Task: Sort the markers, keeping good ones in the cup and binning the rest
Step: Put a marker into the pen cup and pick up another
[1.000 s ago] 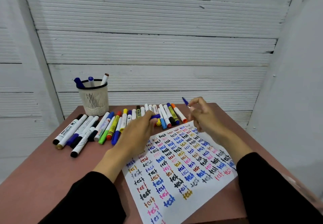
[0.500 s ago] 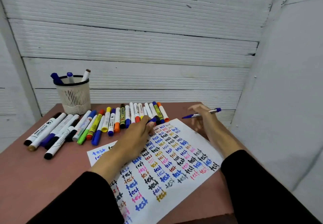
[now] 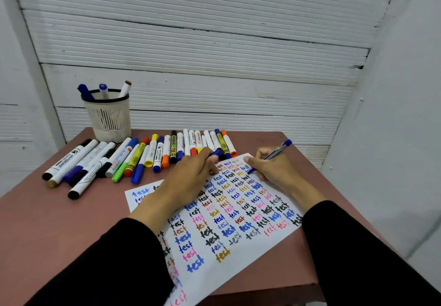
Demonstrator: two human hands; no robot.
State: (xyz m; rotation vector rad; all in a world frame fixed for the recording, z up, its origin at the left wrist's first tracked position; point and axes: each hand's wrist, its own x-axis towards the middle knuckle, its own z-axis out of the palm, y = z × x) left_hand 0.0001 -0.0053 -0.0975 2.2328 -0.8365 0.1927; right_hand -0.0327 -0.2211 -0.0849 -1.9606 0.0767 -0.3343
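My right hand grips an uncapped blue marker, its tip touching the far right corner of the test sheet. My left hand rests on the sheet and pinches the marker's blue cap between its fingertips. A row of several capped markers lies across the far side of the table. A white mesh cup at the back left holds three markers.
The brown table stands in a corner between white slatted walls, with the right wall close by. The sheet, covered with coloured "test" words, hangs over the table's front edge. No bin is in view.
My right hand brought the uncapped blue marker down from the air and set its tip on the sheet. My left hand stayed on the sheet with the cap.
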